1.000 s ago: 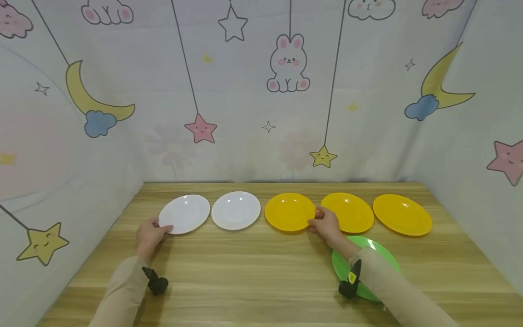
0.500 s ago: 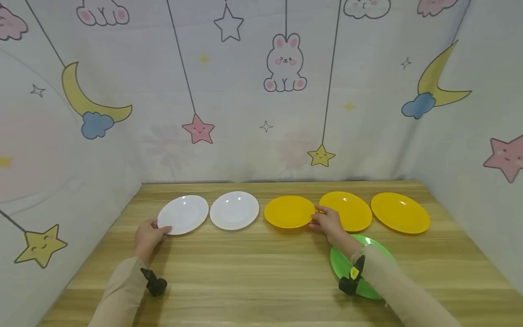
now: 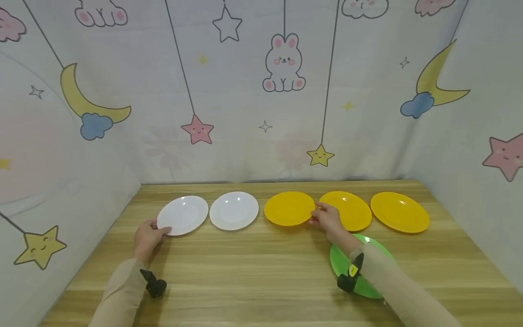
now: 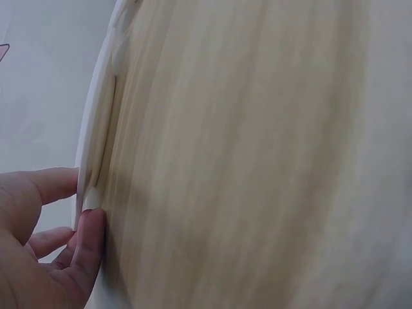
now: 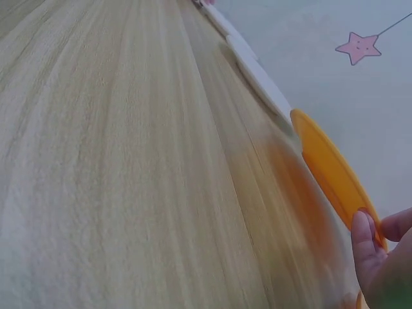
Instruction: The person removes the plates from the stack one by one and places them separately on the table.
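Note:
My left hand [image 3: 148, 239] pinches the near left rim of the leftmost white plate [image 3: 183, 215] in the head view. That plate shows edge-on in the left wrist view, the thumb and fingers on either side of its rim. A second white plate [image 3: 234, 210] lies beside it. At the middle, my right hand [image 3: 328, 221] grips the right rim of a yellow plate [image 3: 289, 208]. In the right wrist view this yellow plate [image 5: 331, 168] stands raised off the table, with its orange-tinted reflection below. Its right rim is partly hidden by the fingers.
Two more yellow plates, a middle one [image 3: 347, 210] and a far right one [image 3: 399, 212], lie to the right. A green plate [image 3: 342, 267] lies nearer, under my right forearm. The wooden table [image 3: 245, 277] meets patterned cloth walls [image 3: 245, 159] behind and at both sides.
My right hand has lifted the yellow plate slightly off the table, and its tilt has changed. The left hand and the white plates stay in place; the head view has shifted a little.

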Motion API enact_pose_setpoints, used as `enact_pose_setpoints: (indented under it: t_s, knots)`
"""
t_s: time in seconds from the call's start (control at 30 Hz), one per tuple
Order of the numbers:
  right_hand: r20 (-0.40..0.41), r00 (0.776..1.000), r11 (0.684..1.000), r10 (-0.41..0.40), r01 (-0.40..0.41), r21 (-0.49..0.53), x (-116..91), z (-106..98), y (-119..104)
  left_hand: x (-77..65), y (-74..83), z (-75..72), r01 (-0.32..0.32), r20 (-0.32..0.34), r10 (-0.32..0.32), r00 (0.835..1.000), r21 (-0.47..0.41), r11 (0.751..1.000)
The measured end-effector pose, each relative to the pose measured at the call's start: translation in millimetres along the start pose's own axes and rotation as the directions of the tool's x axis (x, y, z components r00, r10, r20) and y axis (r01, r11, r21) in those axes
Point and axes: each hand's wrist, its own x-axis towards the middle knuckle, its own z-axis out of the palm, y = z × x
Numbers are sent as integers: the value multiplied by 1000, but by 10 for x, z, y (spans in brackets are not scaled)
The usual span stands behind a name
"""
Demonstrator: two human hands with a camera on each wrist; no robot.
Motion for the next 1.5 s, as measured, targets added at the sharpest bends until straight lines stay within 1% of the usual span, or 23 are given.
enact_pose_setpoints:
  t_s: [0.1, 0.3, 0.47, 0.63, 0.8, 0.9, 1.03, 1.13, 1.27, 1.33, 1.4, 1.5]
  knots:
    - [-5, 1000, 1000, -11, 11, 5, 9, 23, 3, -2, -2, -2, 7, -5, -7, 1000, -3, 1000]
    - [-21, 1000, 1000, -9, 10, 28, 37, 78, 29, -13, 12, 9, 9, -5, -9, 1000, 24, 1000]
    - [-45, 999, 1000, -4, 4, 10, 61, 126, 66, -26, 5, 24, -15, -1, 15, 1000, 30, 999]
    - [-51, 998, 996, -36, 32, -85, 98, 159, 104, -24, -2, 29, -14, -2, 14, 1000, 27, 1000]
    - [-35, 997, 984, -66, 59, -166, 123, 169, 124, -29, -5, 35, -6, -9, 7, 1000, 16, 1000]
    - [-19, 997, 973, -81, 75, -216, 124, 167, 129, -29, -4, 33, -13, -11, 13, 1000, 7, 1000]
    - [6, 994, 953, -109, 106, -284, 123, 154, 138, -22, 0, 30, -20, -12, 20, 1000, 16, 1000]
    - [12, 993, 942, -116, 114, -315, 122, 147, 141, -14, 1, 30, -13, -12, 13, 1000, 24, 1000]
    - [21, 991, 914, -129, 127, -385, 126, 138, 136, -10, -5, 35, -5, -10, 5, 1000, 20, 1000]
    - [36, 988, 891, -148, 149, -428, 130, 125, 132, -8, -11, 33, -16, -10, 16, 1000, 17, 1000]
    - [52, 982, 853, -181, 183, -488, 123, 103, 113, -14, -10, 25, -22, -6, 22, 1000, 17, 1000]
    - [79, 968, 777, -239, 239, -583, 114, 39, 71, -31, 15, 0, -37, 3, 37, 999, 39, 999]
